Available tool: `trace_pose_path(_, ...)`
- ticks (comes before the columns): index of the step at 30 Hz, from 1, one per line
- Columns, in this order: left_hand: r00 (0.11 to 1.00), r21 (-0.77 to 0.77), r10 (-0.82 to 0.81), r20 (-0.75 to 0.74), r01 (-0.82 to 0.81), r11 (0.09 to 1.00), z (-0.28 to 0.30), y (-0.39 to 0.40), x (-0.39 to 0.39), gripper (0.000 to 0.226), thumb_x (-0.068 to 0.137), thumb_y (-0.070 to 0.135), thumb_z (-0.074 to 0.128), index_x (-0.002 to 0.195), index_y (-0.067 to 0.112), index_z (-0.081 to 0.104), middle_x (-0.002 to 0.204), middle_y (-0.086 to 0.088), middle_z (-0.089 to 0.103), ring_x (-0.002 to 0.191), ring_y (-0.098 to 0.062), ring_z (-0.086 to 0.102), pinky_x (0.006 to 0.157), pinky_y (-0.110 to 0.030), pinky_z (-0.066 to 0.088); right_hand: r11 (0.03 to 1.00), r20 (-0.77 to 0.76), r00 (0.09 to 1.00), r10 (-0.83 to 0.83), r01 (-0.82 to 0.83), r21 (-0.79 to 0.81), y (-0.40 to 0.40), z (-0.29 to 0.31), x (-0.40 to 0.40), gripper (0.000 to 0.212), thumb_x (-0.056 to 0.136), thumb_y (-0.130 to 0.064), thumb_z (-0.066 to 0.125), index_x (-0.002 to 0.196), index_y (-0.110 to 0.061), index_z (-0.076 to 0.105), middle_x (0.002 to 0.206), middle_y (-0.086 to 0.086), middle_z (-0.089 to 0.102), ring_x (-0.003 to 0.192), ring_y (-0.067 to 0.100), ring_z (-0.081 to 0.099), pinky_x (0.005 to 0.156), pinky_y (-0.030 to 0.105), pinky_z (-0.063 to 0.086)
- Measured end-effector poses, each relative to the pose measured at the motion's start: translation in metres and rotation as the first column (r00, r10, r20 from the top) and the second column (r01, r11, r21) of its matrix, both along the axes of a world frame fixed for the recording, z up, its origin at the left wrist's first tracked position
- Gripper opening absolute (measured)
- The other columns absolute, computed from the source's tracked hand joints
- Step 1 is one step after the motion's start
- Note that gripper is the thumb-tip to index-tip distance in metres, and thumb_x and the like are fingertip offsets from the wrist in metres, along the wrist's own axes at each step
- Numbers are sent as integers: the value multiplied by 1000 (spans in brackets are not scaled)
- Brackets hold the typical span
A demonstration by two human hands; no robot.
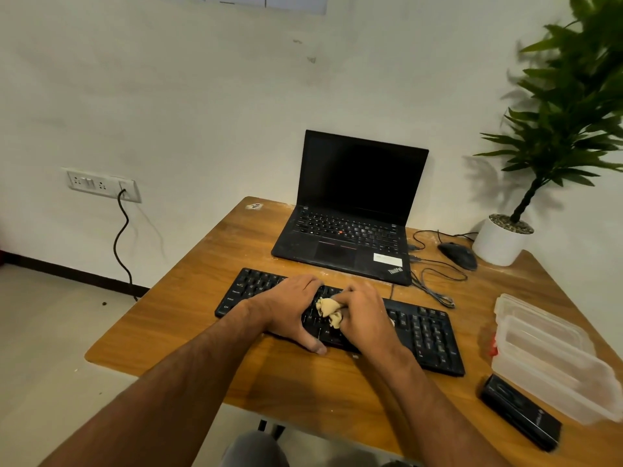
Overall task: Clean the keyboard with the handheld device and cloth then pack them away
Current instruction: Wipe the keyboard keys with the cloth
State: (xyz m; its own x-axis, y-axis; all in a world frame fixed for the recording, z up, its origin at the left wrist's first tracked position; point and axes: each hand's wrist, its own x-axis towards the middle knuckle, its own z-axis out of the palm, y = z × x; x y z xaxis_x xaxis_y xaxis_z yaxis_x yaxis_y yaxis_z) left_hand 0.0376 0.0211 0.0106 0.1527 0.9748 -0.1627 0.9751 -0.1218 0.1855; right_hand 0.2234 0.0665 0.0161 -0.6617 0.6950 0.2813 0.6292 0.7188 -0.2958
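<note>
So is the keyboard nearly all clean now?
Can't tell what's done. In hand: the right hand rubs a cloth on the keyboard while the left hand steadies it. Left: packing cloth and black device into the plastic box.

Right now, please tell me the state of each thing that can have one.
laptop: lid open, screen dark
keyboard: flat on the table, being wiped
cloth: crumpled, gripped by right hand
left hand: resting on the keyboard
plastic container: looks closed
handheld device: lying unused
</note>
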Motion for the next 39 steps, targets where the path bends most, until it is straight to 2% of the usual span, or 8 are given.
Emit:
trace_pose_path(7,1000,44,12,-11,-11,999,-4,1,-2,138,60,87,76,160,11,21,160,-4,33,145,-22,33,126,-39,25,994,70,993,95,-91,-56,-23,-4,32,33,92,-18,68,123,-29,72,101,-12,52,98,8,47,88,29,47)
trace_pose_path(11,1000,36,18,-18,-17,999,-5,3,-3,142,58,89,75,162,11,16,164,-5,28,148,-23,29,127,-40,23,998,69,997,26,-22,-66,-20,1,39,28,92,-19,69,117,-31,75,100,-14,54,94,3,48,78,16,39)
trace_pose_path(16,1000,7,19,-25,-19,1000,-1,2,-1,144,62,86,75,164,9,10,169,-7,19,154,-25,21,129,-40,18,987,11,987,-157,157,-9,-7,6,20,22,92,-14,67,111,-21,77,102,-4,58,96,10,52,82,20,43)
trace_pose_path(21,1000,12,18,-23,-18,1000,-1,1,-1,142,63,85,76,164,10,11,168,-7,22,152,-24,24,129,-38,19,998,85,994,-64,66,-11,-23,2,19,33,95,-18,63,128,-19,67,112,-3,52,108,12,48,97,28,47)
trace_pose_path(26,1000,-5,30,0,-30,1000,0,2,-1,142,62,83,78,163,11,11,168,-6,21,152,-24,24,129,-39,19,997,103,992,-70,73,-33,-31,0,47,39,98,-27,61,137,-25,62,113,-10,51,102,3,43,89,15,36)
trace_pose_path(32,1000,-13,25,9,-25,1000,1,1,1,141,64,81,80,164,10,10,168,-6,20,152,-24,23,128,-38,18,958,46,966,-253,256,-127,-12,14,41,32,95,-18,65,126,-19,69,121,1,66,97,8,60,86,17,48)
trace_pose_path(35,1000,-18,20,-7,-20,1000,1,1,1,142,64,82,79,164,9,8,169,-7,18,153,-24,21,128,-37,17,958,49,964,-260,264,-107,-14,9,24,28,95,-21,65,122,-15,70,126,4,58,106,13,59,93,25,54)
trace_pose_path(39,999,4,16,-29,-16,1000,-1,2,0,141,63,85,77,163,8,13,166,-7,24,150,-24,27,128,-37,20,971,99,969,-228,233,-43,-26,1,25,29,100,-28,57,125,-17,68,123,3,50,111,14,50,94,26,46)
